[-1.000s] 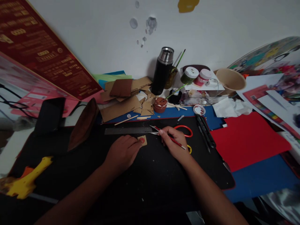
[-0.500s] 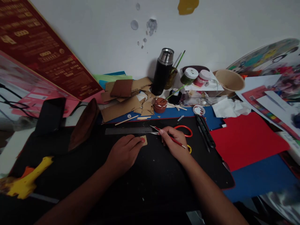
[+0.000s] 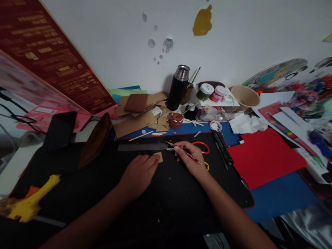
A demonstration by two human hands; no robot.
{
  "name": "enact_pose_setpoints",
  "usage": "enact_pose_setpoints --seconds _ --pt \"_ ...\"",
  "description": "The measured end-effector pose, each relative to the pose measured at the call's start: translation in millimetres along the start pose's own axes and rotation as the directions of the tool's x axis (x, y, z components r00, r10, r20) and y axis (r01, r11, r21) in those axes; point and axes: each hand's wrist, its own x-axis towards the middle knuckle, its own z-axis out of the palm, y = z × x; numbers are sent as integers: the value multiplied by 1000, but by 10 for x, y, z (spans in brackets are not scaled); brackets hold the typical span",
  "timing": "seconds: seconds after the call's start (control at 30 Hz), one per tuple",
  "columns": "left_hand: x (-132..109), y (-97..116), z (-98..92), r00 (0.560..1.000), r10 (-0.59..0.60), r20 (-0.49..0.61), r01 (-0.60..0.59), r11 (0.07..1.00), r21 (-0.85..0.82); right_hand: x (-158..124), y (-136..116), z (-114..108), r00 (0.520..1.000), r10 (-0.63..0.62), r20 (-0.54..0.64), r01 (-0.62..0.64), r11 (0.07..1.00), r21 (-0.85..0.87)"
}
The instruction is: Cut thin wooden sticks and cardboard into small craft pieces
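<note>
My left hand [image 3: 141, 173] lies low over the black mat, fingers together, its fingertips pressing a small tan cardboard piece [image 3: 160, 158]. A small red round spot or disc [image 3: 158, 156] shows on that piece at my fingertip, partly covered. My right hand [image 3: 190, 157] pinches a red pencil [image 3: 192, 158], its pointed end aimed up and left, above the mat. Beneath and behind that hand lie scissors with an orange-red loop [image 3: 204, 143] and a yellow loop, partly hidden. A metal ruler [image 3: 140, 147] lies flat just beyond both hands.
Cardboard scraps [image 3: 135, 123], a black flask [image 3: 178, 88] and an open brown paint pot [image 3: 176, 121] stand behind the mat [image 3: 166, 207]. Right of it are a black cutter [image 3: 223, 148] and red sheet [image 3: 267, 159]. At left are a brown pouch-like object [image 3: 95, 140] and yellow figure [image 3: 36, 200].
The view has tilted up slightly and swung a little right, so the things at the back sit lower. Both hands keep nearly the same hold on the cardboard piece and pencil.
</note>
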Motion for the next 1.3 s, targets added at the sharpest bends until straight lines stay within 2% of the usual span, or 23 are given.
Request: enact_pose_setpoints --seconds 0.23,0.37,0.53,0.73,0.83,1.3 --pt "17 24 -7 1000 -13 3 13 1000 -2 -56 -21 55 990 -24 140 28 999 -28" --pt "15 32 6 1000 -16 -11 16 1000 5 -50 -78 138 988 -14 153 17 1000 -12" --pt "17 41 -1 1000 -21 23 21 1000 8 8 -148 241 983 -8 185 12 1000 -23" --pt "22 36 8 999 -18 -34 19 1000 2 7 -32 318 992 -79 96 90 989 -116" --pt "24 37 11 999 -28 -25 27 1000 -6 -18 7 323 993 -91 71 99 986 -132" --pt "47 53 -8 999 -35 -23 35 999 -10 -23 28 320 989 -104 104 125 968 -219"
